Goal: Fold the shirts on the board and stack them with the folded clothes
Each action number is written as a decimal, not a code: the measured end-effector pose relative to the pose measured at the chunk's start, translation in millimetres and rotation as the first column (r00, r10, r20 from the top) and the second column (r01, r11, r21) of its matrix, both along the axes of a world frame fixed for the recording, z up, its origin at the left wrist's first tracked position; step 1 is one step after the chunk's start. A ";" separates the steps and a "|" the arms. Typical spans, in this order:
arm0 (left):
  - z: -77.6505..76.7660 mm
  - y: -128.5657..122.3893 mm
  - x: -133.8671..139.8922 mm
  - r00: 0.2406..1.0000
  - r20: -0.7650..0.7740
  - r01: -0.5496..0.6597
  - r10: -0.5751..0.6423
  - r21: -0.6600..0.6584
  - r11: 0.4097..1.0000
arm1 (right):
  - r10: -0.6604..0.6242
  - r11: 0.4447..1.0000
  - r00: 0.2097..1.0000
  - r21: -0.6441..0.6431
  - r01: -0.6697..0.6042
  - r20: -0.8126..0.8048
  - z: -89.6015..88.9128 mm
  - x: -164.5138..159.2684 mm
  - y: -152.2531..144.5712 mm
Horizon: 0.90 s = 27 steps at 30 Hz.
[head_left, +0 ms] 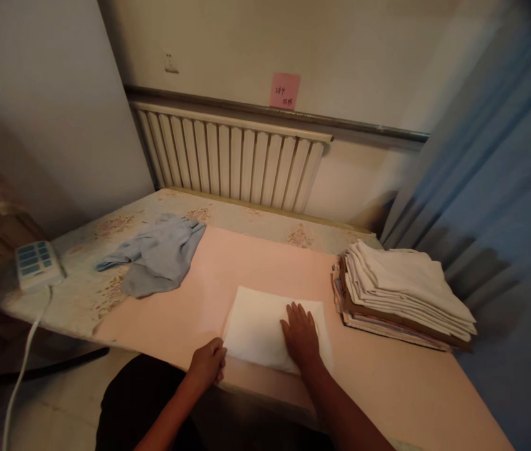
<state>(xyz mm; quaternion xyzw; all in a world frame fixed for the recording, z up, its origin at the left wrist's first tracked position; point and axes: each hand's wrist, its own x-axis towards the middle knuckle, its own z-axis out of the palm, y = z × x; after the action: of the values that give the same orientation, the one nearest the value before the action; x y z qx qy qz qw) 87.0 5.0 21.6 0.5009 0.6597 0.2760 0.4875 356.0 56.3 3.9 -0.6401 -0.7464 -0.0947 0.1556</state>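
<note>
In the head view, the right hand (301, 335) lies open and flat, palm down, on the right part of a folded white cloth (258, 326), its fingers pointing away from the person; it grasps nothing. The left hand (209, 362) is curled into a loose fist at the cloth's near left corner; I cannot tell whether a bit of fabric is caught between its fingers.

The white cloth lies flat near the table's front edge, on a plain pink sheet (227, 263). That sheet is spread over a floral tablecloth (256, 216), which shows along the back and at the left.

To the right, on the pink sheet, stands a stack of folded off-white cloths (401, 282). Under them is a brown layer (378, 313), with more thin folded layers at the bottom. Left of the white cloth, well apart from it, a crumpled grey-blue cloth (166, 250) lies partly on the sheet and partly on the floral cover. At the far left end sits a white power strip (37, 266) with blue-green panels; its white cord (30, 351) hangs down past the edge.

Behind the table are a ribbed radiator (232, 156) and a pink note (284, 91) on the wall, its handwriting too small to read. A blue curtain (491, 188) hangs at right.
</note>
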 end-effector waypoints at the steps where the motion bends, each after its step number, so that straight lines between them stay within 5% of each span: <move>1: -0.1 0.0 0.1 1.000 -0.008 -0.001 0.001 0.003 1.000 | -0.001 1.000 1.000 0.003 0.001 -0.001 -0.4 0.2 0.1; 27: 1.5 8.1 -4.8 0.903 -0.428 0.087 -0.049 0.069 0.994 | -0.001 1.000 1.000 0.024 0.002 -0.022 -0.5 -0.3 0.2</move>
<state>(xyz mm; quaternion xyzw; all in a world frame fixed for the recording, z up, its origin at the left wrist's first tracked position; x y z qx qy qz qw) 82.2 13.1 23.1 0.5922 0.7198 0.1712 0.3194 355.7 56.5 3.4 -0.6398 -0.7429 -0.0968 0.1716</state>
